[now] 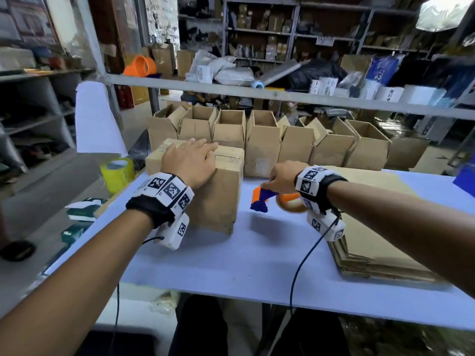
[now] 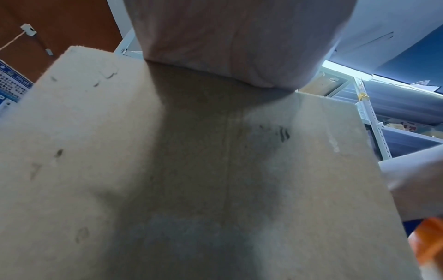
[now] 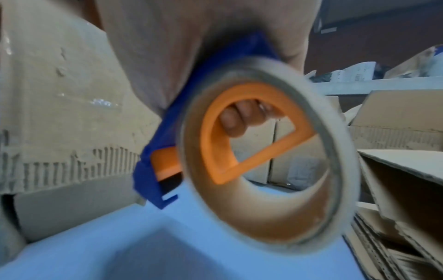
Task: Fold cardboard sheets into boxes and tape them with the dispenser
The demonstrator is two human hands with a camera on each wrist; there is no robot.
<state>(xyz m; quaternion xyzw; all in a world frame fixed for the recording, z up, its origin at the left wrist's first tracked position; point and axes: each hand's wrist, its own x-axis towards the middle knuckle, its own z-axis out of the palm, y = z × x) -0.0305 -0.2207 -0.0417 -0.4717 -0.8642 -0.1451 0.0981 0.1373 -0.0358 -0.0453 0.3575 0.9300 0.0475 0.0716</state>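
Left hand (image 1: pixel 191 160) flat, fingers spread on closed box (image 1: pixel 218 191) | right hand (image 1: pixel 281 176) beside box, gripping tape dispenser (image 1: pixel 267 199)

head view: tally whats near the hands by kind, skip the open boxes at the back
closed box: 1
tape dispenser: 1
loose yellow tape roll: 1
stack of flat cardboard: 1
total: 4
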